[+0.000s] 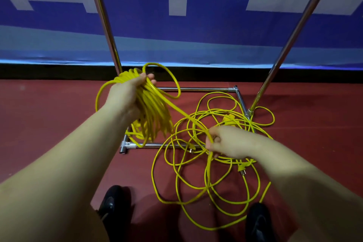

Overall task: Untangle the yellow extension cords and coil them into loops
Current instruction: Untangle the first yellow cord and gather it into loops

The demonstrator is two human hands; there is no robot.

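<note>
My left hand grips a thick bundle of coiled yellow cord that hangs down from my fist, with one loose loop standing above it. A single strand runs taut from the bundle down to my right hand, which pinches it between thumb and fingers. Below and around my right hand, the remaining yellow cord lies in a tangle of loose overlapping loops on the red floor. A yellow plug lies near my right wrist, and a yellow socket block shows just behind the hand.
A chrome rack base frames the tangle, with two slanted chrome poles rising left and right. A blue and white banner stands behind it. My two black shoes are at the bottom, near the cord loops.
</note>
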